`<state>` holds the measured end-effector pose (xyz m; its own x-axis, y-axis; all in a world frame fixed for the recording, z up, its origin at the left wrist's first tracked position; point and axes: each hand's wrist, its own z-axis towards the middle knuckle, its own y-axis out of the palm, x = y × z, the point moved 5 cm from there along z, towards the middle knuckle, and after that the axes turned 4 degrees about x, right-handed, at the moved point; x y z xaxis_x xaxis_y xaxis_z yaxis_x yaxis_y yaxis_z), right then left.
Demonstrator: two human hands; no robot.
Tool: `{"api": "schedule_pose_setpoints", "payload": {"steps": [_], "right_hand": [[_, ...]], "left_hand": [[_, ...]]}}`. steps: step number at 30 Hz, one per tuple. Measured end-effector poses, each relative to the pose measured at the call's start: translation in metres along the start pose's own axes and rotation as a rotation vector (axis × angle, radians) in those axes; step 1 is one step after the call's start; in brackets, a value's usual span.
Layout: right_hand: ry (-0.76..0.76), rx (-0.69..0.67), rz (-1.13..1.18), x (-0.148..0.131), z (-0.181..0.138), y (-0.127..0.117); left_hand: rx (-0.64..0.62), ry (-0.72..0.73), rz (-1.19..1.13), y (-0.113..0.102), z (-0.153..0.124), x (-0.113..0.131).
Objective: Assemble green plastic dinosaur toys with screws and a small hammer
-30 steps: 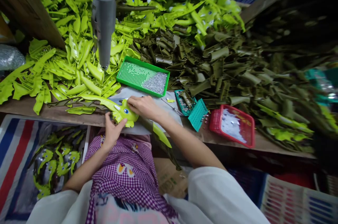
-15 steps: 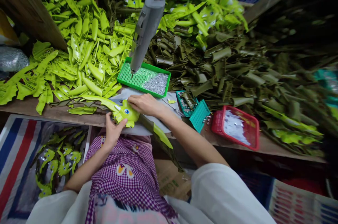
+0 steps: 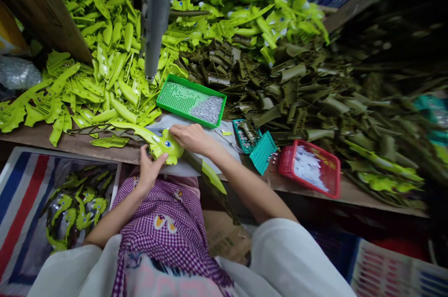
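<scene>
A lime-green plastic toy dinosaur head (image 3: 168, 145) with a blue eye lies at the bench's front edge, over a grey cloth (image 3: 231, 148). Long green and dark olive parts reach out from it to both sides. My left hand (image 3: 150, 166) grips its lower left side, thumb on top. At its upper right, my right hand (image 3: 189, 137) has its fingers bent closely over the edge and hides part of it. A grey electric screwdriver (image 3: 156, 29) hangs tip down above the green heap, apart from both hands.
Behind my hands stands a green tray (image 3: 192, 101) of small screws. Lime-green parts (image 3: 115, 73) heap at left, olive parts (image 3: 280, 87) at right. A teal box (image 3: 247, 136) and a red basket (image 3: 310, 169) with white pieces sit rightward. Finished-looking toys (image 3: 77, 213) fill a box below left.
The hanging screwdriver has swung left and up, away from above the screw tray. Both hands keep the same hold on the toy dinosaur head, with little visible movement.
</scene>
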<state>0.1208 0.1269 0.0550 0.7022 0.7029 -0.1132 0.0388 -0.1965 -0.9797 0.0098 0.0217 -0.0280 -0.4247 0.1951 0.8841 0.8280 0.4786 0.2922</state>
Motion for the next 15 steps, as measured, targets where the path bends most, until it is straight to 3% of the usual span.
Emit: {"api": "schedule_pose_setpoints", "payload": {"steps": [5, 8, 11, 13, 15], "right_hand": [[-0.019, -0.018, -0.009, 0.0, 0.015, -0.002], [0.026, 0.033, 0.065, 0.006, 0.004, 0.001], [0.08, 0.253, 0.246, -0.002, -0.049, 0.008], [0.207, 0.389, 0.412, -0.004, -0.099, 0.023], [0.36, 0.301, 0.594, -0.003, -0.136, 0.05]], "left_hand": [[-0.002, 0.001, -0.015, 0.005, 0.003, 0.0], [0.004, 0.005, -0.021, 0.005, 0.001, -0.004], [0.014, -0.008, -0.105, -0.011, -0.012, -0.001], [0.034, 0.018, -0.183, -0.031, -0.026, 0.009], [0.1, 0.087, -0.24, -0.056, -0.04, 0.025]]}}
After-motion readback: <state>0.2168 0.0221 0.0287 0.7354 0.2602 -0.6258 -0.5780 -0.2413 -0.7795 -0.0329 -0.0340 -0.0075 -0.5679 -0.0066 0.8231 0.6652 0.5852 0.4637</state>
